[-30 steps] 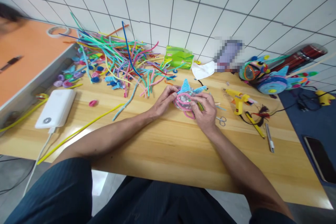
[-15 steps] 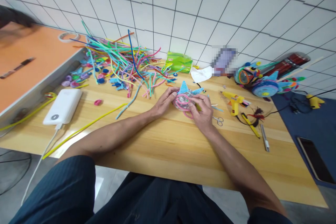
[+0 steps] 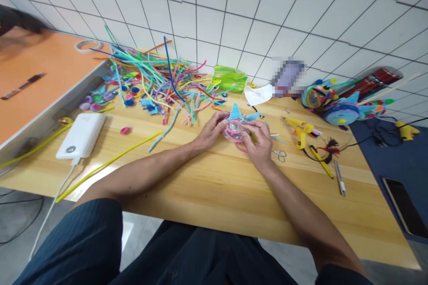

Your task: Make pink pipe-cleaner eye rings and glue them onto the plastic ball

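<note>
Both hands hold a small clear plastic craft piece (image 3: 234, 127) over the middle of the table. Its round end faces me, with blue pipe-cleaner fins (image 3: 236, 111) standing up behind. My left hand (image 3: 214, 129) grips its left side, the thumb near the rim. On the other side, the thumb and fingers of my right hand (image 3: 257, 140) pinch a pink pipe cleaner (image 3: 240, 146) that curves around the round end. A loop of it hangs below the piece. Small scissors (image 3: 280, 155) lie just right of my right hand.
Loose pipe cleaners (image 3: 150, 73) heap up at the back left. A white power bank (image 3: 81, 136) with a cable lies left. To the right are a yellow glue gun (image 3: 301, 131), a yellow cutter (image 3: 321, 161), a pen-like tool (image 3: 340, 179) and finished craft fish (image 3: 343, 111).
The view has shifted very slightly, so the table things appear a little displaced. Both hands keep their grip on the craft piece, almost unmoved.
</note>
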{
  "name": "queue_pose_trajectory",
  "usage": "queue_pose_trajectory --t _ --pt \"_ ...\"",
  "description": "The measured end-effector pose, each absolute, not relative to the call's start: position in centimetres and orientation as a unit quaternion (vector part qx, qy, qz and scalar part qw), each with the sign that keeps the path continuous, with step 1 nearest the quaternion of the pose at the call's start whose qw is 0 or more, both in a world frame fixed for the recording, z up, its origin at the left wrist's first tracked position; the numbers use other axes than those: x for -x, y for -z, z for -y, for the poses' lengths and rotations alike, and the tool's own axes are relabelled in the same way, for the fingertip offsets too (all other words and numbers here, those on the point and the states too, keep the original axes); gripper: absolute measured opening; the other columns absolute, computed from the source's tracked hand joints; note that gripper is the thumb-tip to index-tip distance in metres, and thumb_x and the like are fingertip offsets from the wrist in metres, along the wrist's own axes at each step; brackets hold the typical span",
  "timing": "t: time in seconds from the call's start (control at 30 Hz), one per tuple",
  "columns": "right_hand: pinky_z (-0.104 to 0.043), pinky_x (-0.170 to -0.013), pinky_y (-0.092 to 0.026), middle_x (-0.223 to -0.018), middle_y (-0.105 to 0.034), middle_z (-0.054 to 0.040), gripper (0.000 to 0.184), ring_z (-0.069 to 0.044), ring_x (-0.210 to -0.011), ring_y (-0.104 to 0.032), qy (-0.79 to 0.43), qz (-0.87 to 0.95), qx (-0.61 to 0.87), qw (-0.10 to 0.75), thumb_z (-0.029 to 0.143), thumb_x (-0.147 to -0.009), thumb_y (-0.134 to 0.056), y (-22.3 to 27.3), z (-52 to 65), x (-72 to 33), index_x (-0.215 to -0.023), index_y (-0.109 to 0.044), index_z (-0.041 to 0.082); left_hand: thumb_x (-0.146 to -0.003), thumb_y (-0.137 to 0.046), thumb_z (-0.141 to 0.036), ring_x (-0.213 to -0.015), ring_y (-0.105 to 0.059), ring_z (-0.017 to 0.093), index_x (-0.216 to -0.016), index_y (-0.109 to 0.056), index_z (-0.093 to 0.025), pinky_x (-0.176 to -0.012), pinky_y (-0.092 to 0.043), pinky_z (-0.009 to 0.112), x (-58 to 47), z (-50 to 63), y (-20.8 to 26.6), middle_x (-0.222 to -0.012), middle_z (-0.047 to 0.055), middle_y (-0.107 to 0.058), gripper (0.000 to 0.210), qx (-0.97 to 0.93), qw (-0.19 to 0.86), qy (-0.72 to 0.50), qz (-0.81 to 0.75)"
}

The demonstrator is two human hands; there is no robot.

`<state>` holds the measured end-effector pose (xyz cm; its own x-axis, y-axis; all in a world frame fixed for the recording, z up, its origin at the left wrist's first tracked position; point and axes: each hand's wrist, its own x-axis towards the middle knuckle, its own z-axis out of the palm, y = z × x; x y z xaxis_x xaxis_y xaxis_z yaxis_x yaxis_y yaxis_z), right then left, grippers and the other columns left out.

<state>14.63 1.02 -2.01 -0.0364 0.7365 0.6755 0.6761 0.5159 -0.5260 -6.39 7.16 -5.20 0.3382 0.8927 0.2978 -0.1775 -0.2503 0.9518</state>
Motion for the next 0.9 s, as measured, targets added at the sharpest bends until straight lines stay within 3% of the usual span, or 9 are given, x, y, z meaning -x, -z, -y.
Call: queue_pose_trajectory --t 0.17,0.33,0.5,0.67,0.8,0.9 --pt "-0.056 -0.105 -0.064 -0.118 -0.077 -0.0096 0.019 -0.030 -0.115 -0.074 -0.005 0.725 0.494 0.479 0.034 -0.105 -0.069 2.00 -0.92 -14.70 -0.118 -0.083 0.032 -0.105 -0.054 -0.081 -0.131 -0.069 0.030 -0.129 -0.070 -0.027 -0.120 -0.053 0.050 6.32 -7.21 5.24 -0.136 0.010 -0.075 0.061 -0.601 0.535 -0.506 -0.311" --pt "-0.055 -0.103 -0.065 -0.117 -0.077 -0.0096 0.018 -0.030 -0.114 -0.075 0.012 0.728 0.485 0.484 0.033 -0.106 -0.069 1.96 -0.85 -14.64 -0.118 -0.082 0.032 -0.095 -0.070 -0.082 -0.123 -0.071 0.030 -0.130 -0.068 -0.022 -0.113 -0.057 0.048 6.25 -7.40 5.12 -0.131 0.011 -0.076 0.069 -0.600 0.549 -0.499 -0.301" --pt "-0.056 -0.106 -0.063 -0.117 -0.077 -0.0095 0.018 -0.031 -0.115 -0.074 -0.002 0.722 0.498 0.480 0.036 -0.106 -0.068 1.97 -0.80 -14.57 -0.116 -0.082 0.032 -0.103 -0.055 -0.084 -0.126 -0.071 0.030 -0.127 -0.071 -0.022 -0.118 -0.055 0.050 6.37 -7.28 4.56 -0.133 0.011 -0.076 0.068 -0.606 0.531 -0.500 -0.319" --pt "-0.056 -0.108 -0.059 -0.119 -0.077 -0.0098 0.019 -0.032 -0.117 -0.072 -0.028 0.724 0.487 0.488 0.034 -0.105 -0.069 1.91 -0.72 -14.53 -0.118 -0.084 0.033 -0.094 -0.071 -0.084 -0.122 -0.073 0.030 -0.127 -0.068 -0.022 -0.112 -0.060 0.048 6.29 -7.22 4.49 -0.129 0.010 -0.078 0.070 -0.607 0.541 -0.500 -0.299" --pt "-0.055 -0.107 -0.060 -0.119 -0.077 -0.0096 0.019 -0.031 -0.116 -0.073 -0.016 0.728 0.479 0.490 0.033 -0.106 -0.069 2.01 -0.78 -14.58 -0.118 -0.083 0.032 -0.103 -0.056 -0.083 -0.128 -0.071 0.031 -0.126 -0.070 -0.023 -0.118 -0.056 0.051 6.31 -7.16 4.53 -0.133 0.011 -0.077 0.066 -0.600 0.538 -0.506 -0.309" --pt "-0.054 -0.106 -0.061 -0.120 -0.077 -0.0094 0.020 -0.031 -0.117 -0.073 0.005 0.734 0.477 0.483 0.032 -0.106 -0.069 2.33 -0.94 -14.78 -0.121 -0.082 0.031 -0.095 -0.073 -0.079 -0.125 -0.073 0.030 -0.127 -0.066 -0.022 -0.114 -0.058 0.047 6.18 -7.23 4.57 -0.132 0.010 -0.077 0.065 -0.599 0.556 -0.503 -0.281"
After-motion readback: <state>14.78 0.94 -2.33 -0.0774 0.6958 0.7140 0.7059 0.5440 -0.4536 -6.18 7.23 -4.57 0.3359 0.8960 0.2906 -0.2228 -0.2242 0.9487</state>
